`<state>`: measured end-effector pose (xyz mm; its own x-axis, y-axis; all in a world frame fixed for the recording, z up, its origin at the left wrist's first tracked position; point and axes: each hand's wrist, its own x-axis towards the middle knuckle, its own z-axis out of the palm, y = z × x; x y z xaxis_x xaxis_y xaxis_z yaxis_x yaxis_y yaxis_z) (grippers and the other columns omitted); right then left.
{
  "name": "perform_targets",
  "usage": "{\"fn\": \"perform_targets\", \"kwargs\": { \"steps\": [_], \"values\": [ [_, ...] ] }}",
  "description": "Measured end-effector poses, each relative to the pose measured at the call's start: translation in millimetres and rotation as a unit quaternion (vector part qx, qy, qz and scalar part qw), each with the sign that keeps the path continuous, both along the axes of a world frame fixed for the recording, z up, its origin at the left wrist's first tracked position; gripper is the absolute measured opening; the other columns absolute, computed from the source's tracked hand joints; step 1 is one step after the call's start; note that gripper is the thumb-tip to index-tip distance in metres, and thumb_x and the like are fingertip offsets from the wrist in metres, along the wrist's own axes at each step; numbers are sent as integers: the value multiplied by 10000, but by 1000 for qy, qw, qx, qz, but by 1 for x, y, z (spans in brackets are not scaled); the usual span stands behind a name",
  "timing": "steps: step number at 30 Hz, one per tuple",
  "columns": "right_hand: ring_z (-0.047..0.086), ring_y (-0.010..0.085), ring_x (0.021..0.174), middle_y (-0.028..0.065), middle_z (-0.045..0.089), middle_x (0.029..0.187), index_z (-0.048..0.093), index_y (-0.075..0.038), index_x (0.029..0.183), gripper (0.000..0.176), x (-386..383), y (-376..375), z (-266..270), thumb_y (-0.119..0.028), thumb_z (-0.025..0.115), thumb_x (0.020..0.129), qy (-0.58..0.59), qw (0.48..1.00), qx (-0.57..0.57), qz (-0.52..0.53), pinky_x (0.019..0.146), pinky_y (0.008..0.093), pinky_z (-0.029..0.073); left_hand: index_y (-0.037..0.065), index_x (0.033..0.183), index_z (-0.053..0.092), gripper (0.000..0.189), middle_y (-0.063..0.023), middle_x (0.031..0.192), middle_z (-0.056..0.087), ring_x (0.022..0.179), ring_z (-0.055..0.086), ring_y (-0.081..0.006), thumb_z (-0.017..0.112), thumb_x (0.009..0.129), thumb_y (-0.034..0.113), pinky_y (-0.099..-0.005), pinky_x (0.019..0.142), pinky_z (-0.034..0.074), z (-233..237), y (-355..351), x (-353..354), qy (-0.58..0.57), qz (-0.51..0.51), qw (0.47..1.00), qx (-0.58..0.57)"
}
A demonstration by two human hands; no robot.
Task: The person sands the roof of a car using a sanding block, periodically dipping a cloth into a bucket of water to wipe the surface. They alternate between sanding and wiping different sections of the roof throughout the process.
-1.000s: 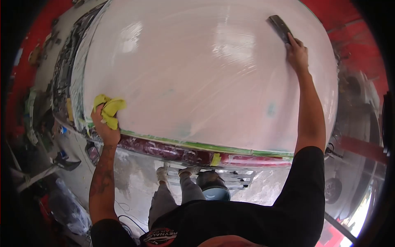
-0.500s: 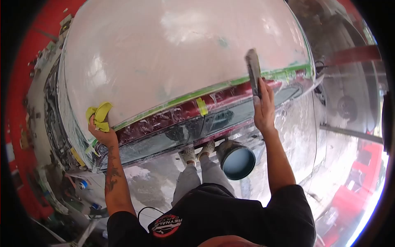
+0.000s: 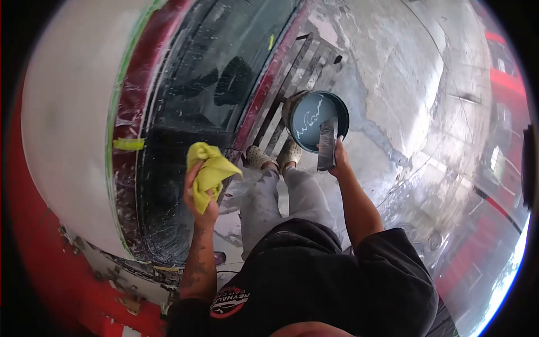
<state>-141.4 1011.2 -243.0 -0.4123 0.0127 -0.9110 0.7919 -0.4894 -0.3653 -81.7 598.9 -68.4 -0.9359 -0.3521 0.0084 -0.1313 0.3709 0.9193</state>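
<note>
Left hand (image 3: 202,196): one, fingers curled closed round a bunched cloth.
Cloth (image 3: 213,173): one, yellow-green, folded, loose corner hanging out to the right; seen against the car's side, contact with the car not determinable.
Right hand (image 3: 340,160): one, partly closed round the lower part of a block, fingers along its right side; far side of the grip partly hidden.
Block (image 3: 328,144): one, long, dark, narrow; upper end overlapping the bucket's near rim in view, contact not determinable.
Bucket (image 3: 288,110): one, dark, round, holding blue-grey liquid (image 3: 312,112) with white streaks; beyond the feet.
Slatted platform (image 3: 285,96): one, several slats, beside the car and next to the bucket.
Car (image 3: 73,106): one, at left; pale upper panel, one dark red strip (image 3: 132,84), glass (image 3: 216,62) specked white.
Green tape (image 3: 116,95): one line, along the panel's edge.
Yellow tape (image 3: 129,144): two pieces, one across the red strip, one small on the glass.
Clogs (image 3: 256,157): two, pale, perforated.
Trousers (image 3: 303,194): one pair, grey, marked.
Shirt (image 3: 314,269): one, black, one round logo (image 3: 229,301).
</note>
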Motion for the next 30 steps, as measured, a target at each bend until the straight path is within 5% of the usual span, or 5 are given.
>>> {"fn": "perform_targets", "kwargs": {
  "steps": [6, 16, 21, 24, 30],
  "values": [
    [676, 250, 857, 132, 693, 1024, 591, -69, 1231, 558, 8, 31, -146, -559, 395, 1047, -62, 993, 6, -102, 762, 412, 567, 95, 1332, 625, 417, -242, 1359, 561, 1228, 581, -396, 576, 924, 23, -400, 1042, 462, -185, 179, -101, -93, -331, 924, 165],
    [677, 265, 891, 126, 666, 1036, 576, -59, 1254, 333, -28, 32, -324, -281, 521, 1012, -44, 967, 222, -114, 727, 425, 572, 75, 1511, 426, 611, -298, 1399, 520, 1214, 578, -450, 591, 929, 160, -517, 992, 487, -449, 330, -158, -297, -445, 797, -280],
    [665, 306, 866, 137, 661, 1008, 586, -69, 1202, 315, -12, 47, -377, -312, 547, 1007, -165, 964, 193, -79, 729, 484, 564, 9, 1059, 729, 294, -236, 1056, 718, 997, 696, -419, 502, 951, 163, -506, 871, 562, -502, 324, -155, -328, -643, 587, -366],
    [658, 330, 851, 144, 658, 992, 592, -75, 1172, 308, -16, 63, -362, -331, 563, 1003, -165, 976, 94, -111, 730, 520, 559, 2, 882, 733, 296, -260, 967, 712, 916, 711, -418, 494, 960, 159, -490, 795, 586, -476, 324, -152, -298, -445, 804, -260],
    [655, 366, 838, 173, 654, 996, 570, -32, 1185, 465, -20, 92, -256, -461, 553, 1006, -113, 982, -80, -126, 735, 537, 557, -15, 948, 649, 341, -264, 879, 661, 885, 636, -463, 584, 986, 319, -494, 771, 514, -360, 314, -177, -147, -367, 918, -33]
  ]
}}
